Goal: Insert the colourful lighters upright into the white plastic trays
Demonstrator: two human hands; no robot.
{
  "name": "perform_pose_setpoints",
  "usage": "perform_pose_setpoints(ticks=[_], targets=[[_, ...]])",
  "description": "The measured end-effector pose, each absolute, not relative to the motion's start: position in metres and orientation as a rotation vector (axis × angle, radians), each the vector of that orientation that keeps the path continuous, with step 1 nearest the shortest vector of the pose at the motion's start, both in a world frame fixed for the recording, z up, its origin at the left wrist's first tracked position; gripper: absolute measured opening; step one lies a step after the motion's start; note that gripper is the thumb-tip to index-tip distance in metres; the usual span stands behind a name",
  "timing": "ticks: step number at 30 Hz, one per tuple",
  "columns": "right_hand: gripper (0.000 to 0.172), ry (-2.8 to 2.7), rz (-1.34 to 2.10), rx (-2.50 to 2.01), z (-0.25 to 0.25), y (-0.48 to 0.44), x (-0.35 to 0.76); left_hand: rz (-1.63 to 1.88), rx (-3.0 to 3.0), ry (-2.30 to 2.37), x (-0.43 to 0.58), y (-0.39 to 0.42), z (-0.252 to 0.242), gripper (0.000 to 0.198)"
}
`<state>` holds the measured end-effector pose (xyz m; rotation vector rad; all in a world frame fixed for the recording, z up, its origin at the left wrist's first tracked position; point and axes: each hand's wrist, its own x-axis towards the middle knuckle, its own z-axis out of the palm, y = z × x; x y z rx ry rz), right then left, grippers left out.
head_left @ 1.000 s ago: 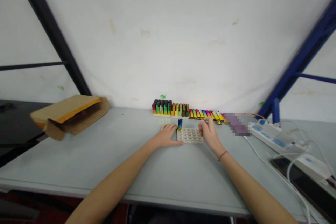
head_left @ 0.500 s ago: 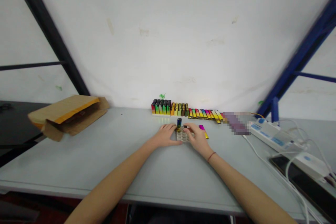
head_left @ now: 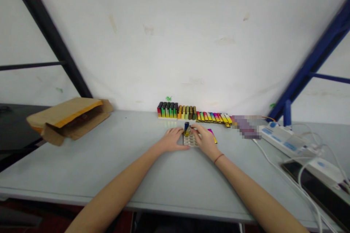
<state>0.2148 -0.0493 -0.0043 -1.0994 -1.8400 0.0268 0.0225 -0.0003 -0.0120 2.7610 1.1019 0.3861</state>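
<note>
Tray [head_left: 192,142], pale, with rows of round sockets: on the desk [head_left: 164,185], between the two hands, long axis apparently running left to right. Left hand [head_left: 172,140]: fingers grasping the tray's left end, thumb at the near corner, fingertips at the far one. Tube [head_left: 186,126], blue above, yellowish below: upright, long axis vertical, at the tray's far left corner; it lies just left of the right fingertips and just right of the left ones, neither hand clearly nearer. Right hand [head_left: 205,139]: over the tray's right part, fingers bent together close beside the tube; whether they grasp anything cannot be told. Magenta sleeve [head_left: 213,136], gold-ended: flat, just beyond the right hand. Along the wall, left to right: black-topped rack [head_left: 167,111], yellow rack [head_left: 187,113], row of sleeves [head_left: 212,117]. Far left: paper bag [head_left: 65,113], its mouth open. Far right: power strip [head_left: 284,143], phone [head_left: 322,196].
</note>
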Motion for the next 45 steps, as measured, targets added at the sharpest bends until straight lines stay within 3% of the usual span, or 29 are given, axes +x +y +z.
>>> perform_pose_setpoints(ticks=[16,24,31,34,40,45], targets=[[0.026,-1.999,-0.004,-1.117,0.005,-0.051,0.220,0.370,2.781,1.101,0.022,0.000,-0.012,0.079],[0.048,-2.135,0.007,-1.233,0.013,-0.048,0.227,0.353,2.779,1.105,0.023,-0.001,-0.010,0.078],[0.030,-1.946,-0.088,-2.046,0.020,-0.049,0.264,0.342,2.765,1.109,0.023,-0.002,-0.009,0.078],[0.034,-2.031,-0.007,-2.225,0.017,-0.049,0.281,0.320,2.765,1.118,0.023,-0.002,-0.007,0.078],[0.019,-2.029,-0.019,-2.038,0.005,-0.043,0.293,0.331,2.765,1.106,0.022,-0.002,-0.008,0.078],[0.021,-1.838,0.099,-1.754,-0.001,-0.038,0.288,0.344,2.763,1.099,0.022,-0.002,-0.008,0.077]])
